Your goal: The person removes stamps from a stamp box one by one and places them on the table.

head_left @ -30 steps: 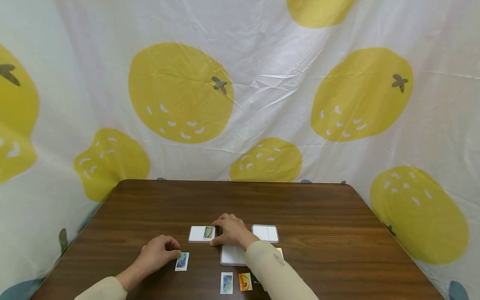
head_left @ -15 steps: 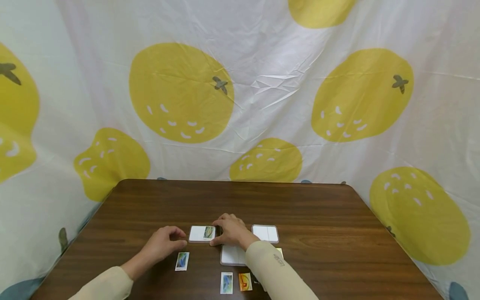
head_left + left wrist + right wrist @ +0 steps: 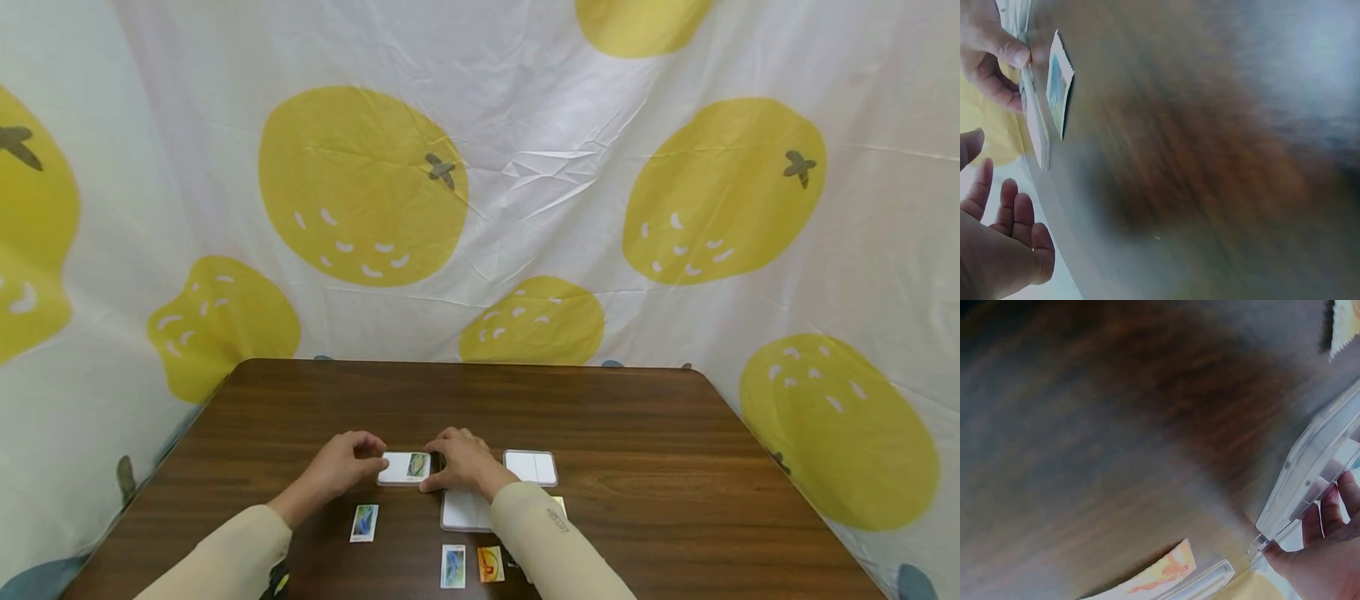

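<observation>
A flat clear plastic case (image 3: 394, 469) with a white inside lies mid-table, and a greenish postage stamp (image 3: 417, 465) sits in its right part. My right hand (image 3: 463, 463) grips the right end of this case, thumb on the near side and fingers on the far side. In the right wrist view the gripped clear case (image 3: 1307, 465) looks tilted. My left hand (image 3: 341, 467) hovers by the case's left end, thumb and fingers apart. The left wrist view shows that hand (image 3: 1004, 244) with loosely curved fingers holding nothing, apart from the case (image 3: 1036, 128).
A blue stamp (image 3: 364, 523) lies before the left hand. Nearer are another blue stamp (image 3: 453, 567) and an orange one (image 3: 491, 564). A second white case (image 3: 530, 467) stands right; another (image 3: 463, 512) is partly under the right forearm, beside a mostly hidden yellow piece (image 3: 560, 503).
My left hand has moved away from the blue stamp, forward and right to the left end of the case. The right hand keeps its grip and has not moved.
</observation>
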{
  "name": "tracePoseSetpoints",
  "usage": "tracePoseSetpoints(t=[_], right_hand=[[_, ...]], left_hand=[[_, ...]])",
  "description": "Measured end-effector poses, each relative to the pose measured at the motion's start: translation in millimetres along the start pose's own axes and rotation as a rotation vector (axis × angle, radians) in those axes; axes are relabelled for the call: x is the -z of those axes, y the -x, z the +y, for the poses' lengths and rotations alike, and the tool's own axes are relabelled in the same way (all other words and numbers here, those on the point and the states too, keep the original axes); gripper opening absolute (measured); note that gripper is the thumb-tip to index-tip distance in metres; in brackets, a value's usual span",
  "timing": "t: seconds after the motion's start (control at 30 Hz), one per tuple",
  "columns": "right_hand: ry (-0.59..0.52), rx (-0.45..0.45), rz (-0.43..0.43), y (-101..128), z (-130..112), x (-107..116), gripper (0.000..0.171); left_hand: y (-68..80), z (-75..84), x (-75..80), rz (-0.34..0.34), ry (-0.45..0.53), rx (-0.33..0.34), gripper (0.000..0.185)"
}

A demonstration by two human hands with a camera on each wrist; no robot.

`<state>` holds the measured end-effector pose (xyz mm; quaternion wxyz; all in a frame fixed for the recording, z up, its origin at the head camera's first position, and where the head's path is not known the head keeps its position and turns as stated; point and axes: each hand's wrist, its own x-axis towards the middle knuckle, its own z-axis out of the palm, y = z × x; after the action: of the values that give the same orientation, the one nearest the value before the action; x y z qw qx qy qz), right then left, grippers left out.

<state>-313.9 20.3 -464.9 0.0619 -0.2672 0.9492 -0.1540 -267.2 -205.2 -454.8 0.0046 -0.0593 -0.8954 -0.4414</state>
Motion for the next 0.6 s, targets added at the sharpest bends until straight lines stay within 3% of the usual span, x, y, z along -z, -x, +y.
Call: tracePoseSetpoints(t=[0.2, 0.6], right_hand=[[0.005, -0.001, -0.002, -1.0, 0.4, -0.4, 0.06], [-0.008, -0.007, -0.01, -1.0, 0.2, -0.1, 0.061]], left_hand=[[-11.7, 0.1, -2.1, 0.009, 0.068, 0.036, 0.024], [-25.4, -2.1, -9.9, -0.012, 0.063, 0.008, 0.028]])
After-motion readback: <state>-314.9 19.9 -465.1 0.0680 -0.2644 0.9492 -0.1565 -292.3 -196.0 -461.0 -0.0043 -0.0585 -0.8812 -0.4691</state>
